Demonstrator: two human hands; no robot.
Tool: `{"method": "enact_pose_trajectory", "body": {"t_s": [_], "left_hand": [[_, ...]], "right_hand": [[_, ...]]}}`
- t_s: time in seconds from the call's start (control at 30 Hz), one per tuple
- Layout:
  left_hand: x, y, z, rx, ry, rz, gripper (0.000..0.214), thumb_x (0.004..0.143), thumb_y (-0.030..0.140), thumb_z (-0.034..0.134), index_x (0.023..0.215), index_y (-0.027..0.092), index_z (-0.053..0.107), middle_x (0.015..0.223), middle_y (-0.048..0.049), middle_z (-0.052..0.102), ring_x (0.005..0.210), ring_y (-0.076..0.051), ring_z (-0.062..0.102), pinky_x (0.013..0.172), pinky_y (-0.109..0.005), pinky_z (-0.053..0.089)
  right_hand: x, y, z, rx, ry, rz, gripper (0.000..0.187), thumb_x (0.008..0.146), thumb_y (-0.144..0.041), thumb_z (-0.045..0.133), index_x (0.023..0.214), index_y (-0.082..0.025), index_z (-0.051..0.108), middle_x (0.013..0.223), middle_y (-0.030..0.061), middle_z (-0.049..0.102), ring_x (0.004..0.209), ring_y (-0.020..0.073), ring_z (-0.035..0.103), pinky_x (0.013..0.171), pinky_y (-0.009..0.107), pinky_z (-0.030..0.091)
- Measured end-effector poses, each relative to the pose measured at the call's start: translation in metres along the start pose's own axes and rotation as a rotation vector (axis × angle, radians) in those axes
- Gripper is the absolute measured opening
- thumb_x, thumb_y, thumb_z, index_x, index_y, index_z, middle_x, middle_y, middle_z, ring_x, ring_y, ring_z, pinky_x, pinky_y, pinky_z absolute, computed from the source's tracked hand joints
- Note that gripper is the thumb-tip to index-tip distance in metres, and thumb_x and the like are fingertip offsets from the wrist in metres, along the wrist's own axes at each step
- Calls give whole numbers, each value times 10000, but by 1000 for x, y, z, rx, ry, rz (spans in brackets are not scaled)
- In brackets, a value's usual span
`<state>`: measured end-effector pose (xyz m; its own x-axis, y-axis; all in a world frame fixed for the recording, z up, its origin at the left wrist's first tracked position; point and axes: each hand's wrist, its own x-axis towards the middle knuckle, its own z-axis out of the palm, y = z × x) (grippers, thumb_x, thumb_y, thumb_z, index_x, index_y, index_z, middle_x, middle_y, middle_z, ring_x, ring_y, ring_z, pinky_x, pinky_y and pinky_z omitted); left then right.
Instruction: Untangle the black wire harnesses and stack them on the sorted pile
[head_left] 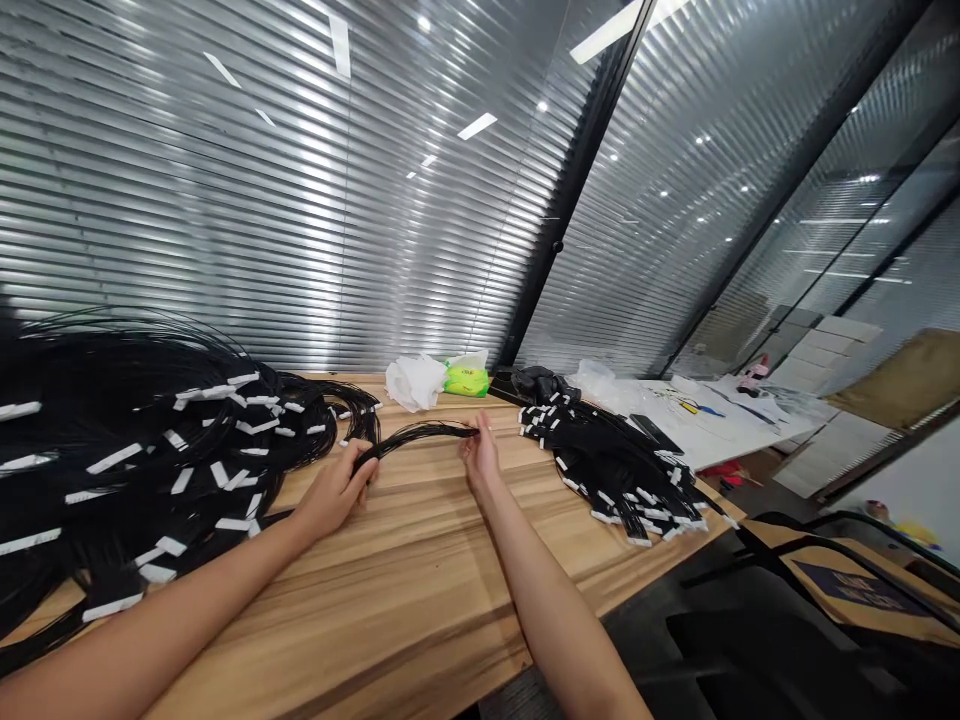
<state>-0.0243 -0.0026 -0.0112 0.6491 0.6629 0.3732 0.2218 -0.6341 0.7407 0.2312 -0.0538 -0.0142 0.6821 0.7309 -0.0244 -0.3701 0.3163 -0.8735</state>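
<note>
On the left, a large heap of white-tagged black cords (97, 400) still covers much of the wooden surface (390, 610). Between it and a smaller tagged pile (622, 470) on the right, the left hand (334, 492) clenches a thin cord bunch (424, 433), its far end pinched by the right hand (480, 452).

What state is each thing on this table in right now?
Left hand, gripping one end of the black strand bunch
Right hand, pinching the other end
Black strand bunch, arched between the hands
Large tagged strand pile, loosely heaped
Small tagged strand pile, fanned out, tags bunched
White tissue, crumpled
</note>
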Motion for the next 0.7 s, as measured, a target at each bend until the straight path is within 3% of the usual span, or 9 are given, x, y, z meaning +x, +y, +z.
{"method": "enact_pose_trajectory", "body": {"t_s": [0.07, 0.17, 0.27, 0.37, 0.53, 0.63, 0.7], "left_hand": [[2, -3, 0, -105, 76, 0, 217, 957, 430, 335, 978, 226, 408, 718, 58, 566, 503, -124, 582, 634, -293, 457], [4, -3, 2, -206, 186, -5, 267, 958, 435, 337, 1121, 224, 366, 804, 42, 586, 475, -105, 573, 611, -293, 472], [5, 3, 8, -241, 282, -86, 370, 943, 455, 362, 1224, 220, 318, 799, 34, 604, 458, -111, 566, 596, -301, 488], [6, 11, 20, -236, 372, -221, 413, 948, 479, 306, 1263, 211, 302, 711, 49, 568, 469, -139, 558, 559, -307, 487], [11, 10, 37, -134, 427, -250, 425, 930, 485, 363, 1251, 210, 412, 648, 48, 502, 611, -187, 569, 628, -329, 473], [16, 4, 37, -126, 425, -237, 456, 925, 498, 370, 1271, 207, 424, 648, 48, 481, 591, -186, 549, 604, -321, 464], [17, 0, 34, -125, 393, -237, 482, 922, 501, 383, 1303, 208, 409, 679, 37, 517, 579, -183, 554, 590, -319, 471]], "right_hand": [[-5, 8, 6, -91, -99, 5, 388, 742, -512, 675, 967, -196, 651, 736, -18, 665, 441, 74, 438, 411, 200, 316], [-21, 21, 19, -194, -242, -1, 511, 716, -640, 618, 789, -140, 685, 561, 3, 619, 392, 83, 383, 390, 228, 254], [-41, 33, 33, -231, -316, -39, 649, 775, -730, 444, 837, -134, 695, 505, -8, 561, 386, 91, 348, 398, 241, 230], [-53, 40, 40, -258, -377, -65, 604, 737, -716, 534, 860, -148, 697, 502, -35, 524, 404, 88, 310, 416, 239, 235], [-61, 45, 42, -341, -613, 0, 571, 662, -712, 622, 709, -151, 718, 523, 11, 612, 447, 117, 445, 469, 246, 349], [-67, 48, 41, -406, -770, 47, 610, 671, -752, 578, 632, -162, 727, 497, 31, 629, 525, 176, 569, 539, 276, 431], [-72, 52, 40, -443, -808, 46, 584, 692, -737, 581, 638, -179, 742, 533, 28, 661, 584, 186, 594, 604, 288, 454]]}}
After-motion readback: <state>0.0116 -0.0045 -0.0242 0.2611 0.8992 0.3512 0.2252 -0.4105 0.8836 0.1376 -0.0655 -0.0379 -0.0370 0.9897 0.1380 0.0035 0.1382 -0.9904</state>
